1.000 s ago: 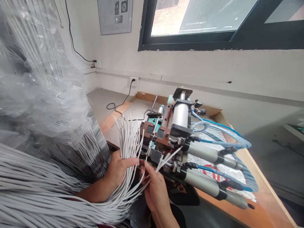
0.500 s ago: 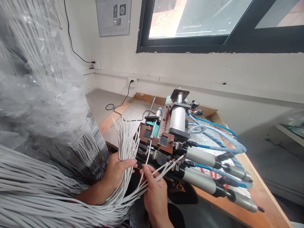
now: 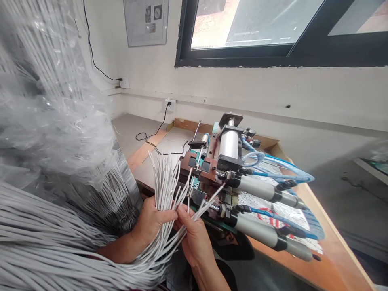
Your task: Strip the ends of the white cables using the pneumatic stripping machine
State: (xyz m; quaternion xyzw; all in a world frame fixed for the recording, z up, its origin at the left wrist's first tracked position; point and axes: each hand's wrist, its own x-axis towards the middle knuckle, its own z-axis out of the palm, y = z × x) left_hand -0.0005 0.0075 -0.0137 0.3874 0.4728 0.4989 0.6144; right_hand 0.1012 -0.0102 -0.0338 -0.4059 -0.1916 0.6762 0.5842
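Note:
A thick bundle of light grey cables stands up out of my left hand, its thumb pressed across the front. Close against that thumb, my right hand pinches a few cables split off from the bundle, their ends pointing up and right. Beyond both hands stands a pneumatic machine with brown metal jaw plates and silver cylinders. One or two cable tips reach up near the jaw plates; whether they touch cannot be made out. The fingertips of my right hand are partly hidden.
A large mass of grey cables fills the lower left, with plastic-wrapped cables above it. Blue air hoses curve at the machine's right. A black power cord runs to a wall socket. The wooden bench edge slopes at right.
My right hand has moved left, up against my left thumb, and its cables have shifted left with it. The machine's cylinder parts and brown jaw plates have changed position.

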